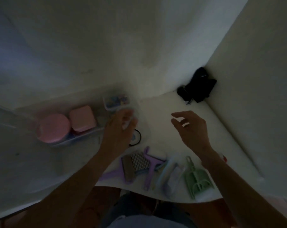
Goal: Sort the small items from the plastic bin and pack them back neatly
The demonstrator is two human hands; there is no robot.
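Clear plastic bin (83, 137), ten o'clock: we hold our left hand (121, 129) beside it, grip unclear; right hand (191, 129) loosely spread, empty, above pastel tools (156, 168) grouped on white surface (180, 106).

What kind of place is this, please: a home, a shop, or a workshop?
Probably a home, in a dim corner of a room. A white surface meets plain white walls, and on it lie household things: pink lidded containers in a clear plastic bin and a small green dustpan.
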